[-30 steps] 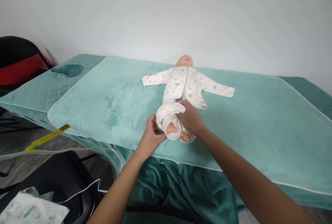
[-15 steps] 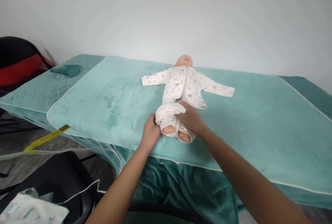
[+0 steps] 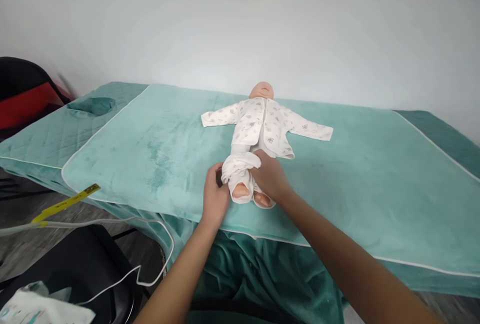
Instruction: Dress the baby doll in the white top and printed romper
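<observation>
A baby doll [image 3: 261, 90] lies on its back, its head toward the wall. It wears a white printed baby jacket [image 3: 247, 126] with both sleeves spread out. White baby trousers [image 3: 240, 168] are bunched around its lower legs, and both feet show at the cuffs. My left hand [image 3: 216, 194] is curled at the left side of the trousers, fingertips partly hidden behind the cloth. On the other side, my right hand [image 3: 270, 176] is closed on the bunched upper edge of the trousers, between or beside the legs.
A teal sheet [image 3: 356, 189] covers the bed, which has a face hole [image 3: 92, 106] at the left end. A black chair [image 3: 75, 259] with a printed cloth [image 3: 45, 309] stands at lower left. A white cable [image 3: 123, 220] with a yellow tag [image 3: 67, 203] runs nearby.
My left hand has shifted slightly, opening a gap between thumb and forefinger beside the trousers. My right hand still grips their upper edge. The whole view has moved slightly.
</observation>
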### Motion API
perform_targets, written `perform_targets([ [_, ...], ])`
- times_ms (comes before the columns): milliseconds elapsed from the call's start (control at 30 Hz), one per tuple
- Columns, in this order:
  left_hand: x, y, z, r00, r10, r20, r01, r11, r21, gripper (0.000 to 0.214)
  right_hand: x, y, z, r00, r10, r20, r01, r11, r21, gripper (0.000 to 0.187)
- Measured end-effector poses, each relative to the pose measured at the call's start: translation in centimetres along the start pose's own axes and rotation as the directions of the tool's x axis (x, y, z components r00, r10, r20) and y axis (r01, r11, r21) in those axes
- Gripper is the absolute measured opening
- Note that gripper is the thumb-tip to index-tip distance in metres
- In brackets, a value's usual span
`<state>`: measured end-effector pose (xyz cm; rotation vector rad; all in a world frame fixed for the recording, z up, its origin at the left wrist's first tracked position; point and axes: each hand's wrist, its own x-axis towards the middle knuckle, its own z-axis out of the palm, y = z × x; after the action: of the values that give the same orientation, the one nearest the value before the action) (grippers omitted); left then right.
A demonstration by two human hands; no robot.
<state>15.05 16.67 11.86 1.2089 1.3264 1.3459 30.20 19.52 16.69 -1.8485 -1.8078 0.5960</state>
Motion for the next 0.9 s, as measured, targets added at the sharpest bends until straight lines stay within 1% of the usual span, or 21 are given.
perform_targets([
  [33, -0.2, 0.2, -0.3, 1.0, 0.019, 0.0, -0.019, 1.0, -0.022, 0.051, -0.1, -0.3, 0.1, 1.0, 0.02, -0.01, -0.02, 0.998, -0.053, 0.009],
  [100, -0.9, 0.4, -1.1, 0.996, 0.084, 0.029, -0.084, 0.996, -0.014, 0.059, -0.2, -0.8, 0.3, 0.999, 0.052, -0.011, -0.053, 0.99, -0.129, 0.011],
  [200, -2.1, 0.0, -2.2, 0.965, 0.206, 0.162, -0.222, 0.971, 0.084, 0.071, -0.3, -1.2, 0.5, 0.997, 0.076, -0.003, -0.076, 0.982, -0.174, 0.012],
  [267, -2.8, -0.6, -2.6, 0.936, 0.247, 0.251, -0.292, 0.943, 0.161, 0.077, -0.4, -1.3, 0.5, 0.997, 0.079, -0.003, -0.079, 0.982, -0.17, 0.013],
  [300, -3.1, -0.9, -2.6, 0.928, 0.254, 0.272, -0.311, 0.931, 0.192, 0.079, -0.5, -1.3, 0.5, 0.997, 0.078, -0.007, -0.078, 0.984, -0.161, 0.013],
  [400, -3.0, -1.6, -2.1, 0.921, 0.293, 0.257, -0.356, 0.9, 0.252, 0.081, -0.7, -1.4, 0.4, 0.997, 0.072, -0.028, -0.075, 0.989, -0.13, 0.012],
  [533, -1.8, -1.9, -1.2, 0.908, 0.354, 0.224, -0.406, 0.877, 0.258, 0.077, -0.8, -1.4, 0.4, 0.997, 0.079, -0.022, -0.082, 0.989, -0.125, 0.015],
  [633, -1.2, -2.1, -0.9, 0.917, 0.36, 0.171, -0.395, 0.878, 0.27, 0.071, -0.8, -1.2, 0.2, 0.998, 0.061, -0.002, -0.061, 0.992, -0.112, 0.018],
  [733, -1.2, -2.3, -0.8, 0.937, 0.337, 0.092, -0.349, 0.889, 0.296, 0.063, -0.7, -0.7, -0.2, 0.998, 0.029, 0.049, -0.027, 0.999, -0.042, 0.023],
  [800, -1.2, -2.4, -0.8, 0.957, 0.287, 0.028, -0.283, 0.914, 0.291, 0.062, -0.7, -0.3, -0.8, 0.994, -0.005, 0.113, 0.0, 0.999, 0.042, 0.03],
  [900, -1.3, -2.1, -0.6, 0.984, 0.174, -0.042, -0.156, 0.949, 0.272, 0.062, -0.4, 0.3, -1.8, 0.965, -0.09, 0.245, 0.041, 0.979, 0.2, 0.05],
])
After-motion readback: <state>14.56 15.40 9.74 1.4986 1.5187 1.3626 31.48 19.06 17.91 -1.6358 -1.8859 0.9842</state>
